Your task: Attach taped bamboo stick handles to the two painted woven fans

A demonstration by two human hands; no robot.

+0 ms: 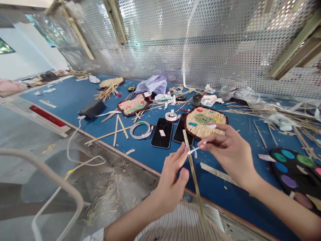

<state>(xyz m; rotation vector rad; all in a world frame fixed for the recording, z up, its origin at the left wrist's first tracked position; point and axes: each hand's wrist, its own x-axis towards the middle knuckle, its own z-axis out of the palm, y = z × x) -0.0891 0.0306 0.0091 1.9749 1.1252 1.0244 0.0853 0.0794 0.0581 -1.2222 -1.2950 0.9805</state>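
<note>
Craft workshop: blue worktable (65,97), scattered wooden strips (122,127), paint palette (294,167), shavings (109,196) littering floor (15,134).

The thin strip (193,170) (blurred below) runs off-frame.

The long, tan wooden strip (193,169) looks smooth. The black, rectangular, stickered phone (162,141) appears glossy; the grey perforated panel (150,50), metallic.

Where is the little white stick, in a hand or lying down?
In a hand: the right hand pinches one end of the white stick.
</note>
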